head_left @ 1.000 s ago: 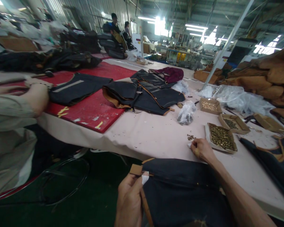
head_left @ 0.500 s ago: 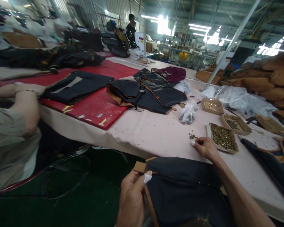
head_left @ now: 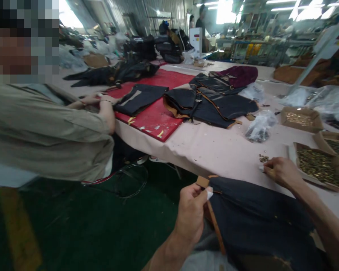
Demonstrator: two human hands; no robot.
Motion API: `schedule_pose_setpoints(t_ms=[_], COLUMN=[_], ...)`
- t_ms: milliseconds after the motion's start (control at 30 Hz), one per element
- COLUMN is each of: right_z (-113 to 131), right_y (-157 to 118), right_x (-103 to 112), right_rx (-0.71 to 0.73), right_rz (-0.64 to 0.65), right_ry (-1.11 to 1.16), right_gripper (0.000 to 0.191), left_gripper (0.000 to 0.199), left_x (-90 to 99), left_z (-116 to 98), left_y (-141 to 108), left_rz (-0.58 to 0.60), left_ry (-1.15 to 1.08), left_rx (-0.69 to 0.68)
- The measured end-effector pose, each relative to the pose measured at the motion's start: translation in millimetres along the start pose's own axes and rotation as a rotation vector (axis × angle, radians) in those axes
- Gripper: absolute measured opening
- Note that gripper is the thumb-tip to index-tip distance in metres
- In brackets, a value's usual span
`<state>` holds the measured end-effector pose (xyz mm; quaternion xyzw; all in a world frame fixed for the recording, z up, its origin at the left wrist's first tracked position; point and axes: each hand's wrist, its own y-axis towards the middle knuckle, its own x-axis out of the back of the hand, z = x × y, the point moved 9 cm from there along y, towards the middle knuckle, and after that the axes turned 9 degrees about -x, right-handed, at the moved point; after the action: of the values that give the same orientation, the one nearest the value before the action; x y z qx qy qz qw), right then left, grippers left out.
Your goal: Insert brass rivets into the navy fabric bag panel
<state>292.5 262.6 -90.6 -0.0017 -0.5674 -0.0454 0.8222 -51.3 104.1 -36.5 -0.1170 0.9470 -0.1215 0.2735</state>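
Pinched at its corner, the dark fabric piece (head_left: 254, 210) with brown edging hangs from my left hand (head_left: 191, 210), beside a small tan tab (head_left: 202, 181). White wrapping covers a fingertip of that hand. My right hand (head_left: 279, 171) rests on the pale tabletop, fingers closed together at a small heap of brass-coloured metal bits (head_left: 263, 158); whatever is between the fingertips is too small to make out. Right of it stands a cardboard tray (head_left: 320, 167) full of similar bits.
More cardboard trays (head_left: 301, 119) and a plastic bag (head_left: 261, 127) lie beyond my right hand. Dark bags (head_left: 214, 103) lie mid-table beside a red board (head_left: 158, 130). At the left a person in an olive sleeve (head_left: 59, 131) handles a dark panel (head_left: 142, 98).
The view has swung left, so things appear farther right and more of the person at the left shows. My left hand keeps its hold on the fabric; my right hand stays by the heap.
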Motion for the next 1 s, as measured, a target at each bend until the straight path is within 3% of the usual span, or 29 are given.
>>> schedule_pose_setpoints(t_ms=[200, 333, 433, 533, 667, 767, 867, 1000], right_z=[-5.0, -6.0, 7.1, 46.1, 141.0, 189.1, 205.2, 206.6], right_y=[2.9, 0.5, -10.2, -39.8, -104.9, -138.3, -150.5, -156.2], right_x=[-26.9, -27.2, -15.9, 15.6, 58.6, 70.2, 64.1, 55.4], right_rx=[0.126, 0.130, 0.096, 0.087, 0.398, 0.558, 0.631, 0.685], right_rz=[0.154, 0.168, 0.135, 0.046, 0.098, 0.182, 0.220, 0.193], right_ry=[-0.245, -0.209, -0.170, 0.052, 0.399, 0.467, 0.445, 0.390], right_gripper=[0.020, 0.022, 0.019, 0.011, 0.004, 0.008, 0.010, 0.013], left_gripper=[0.025, 0.033, 0.034, 0.034, 0.032, 0.032, 0.033, 0.035], left_x=[0.1, 0.4, -0.5, -1.1, -5.8, -12.3, -16.9, -16.2], left_z=[2.5, 5.2, 3.3, 3.3, 7.5, 9.1, 7.5, 6.5], left_y=[-7.5, -9.6, -10.4, -10.7, -9.8, -10.8, -13.7, -15.8], left_rz=[0.034, 0.034, 0.052, 0.061, 0.077, 0.110, 0.148, 0.165], left_ry=[-0.013, -0.031, -0.031, 0.003, 0.037, 0.031, 0.021, 0.032], left_rx=[-0.027, -0.001, -0.014, -0.022, -0.013, -0.011, -0.019, -0.026])
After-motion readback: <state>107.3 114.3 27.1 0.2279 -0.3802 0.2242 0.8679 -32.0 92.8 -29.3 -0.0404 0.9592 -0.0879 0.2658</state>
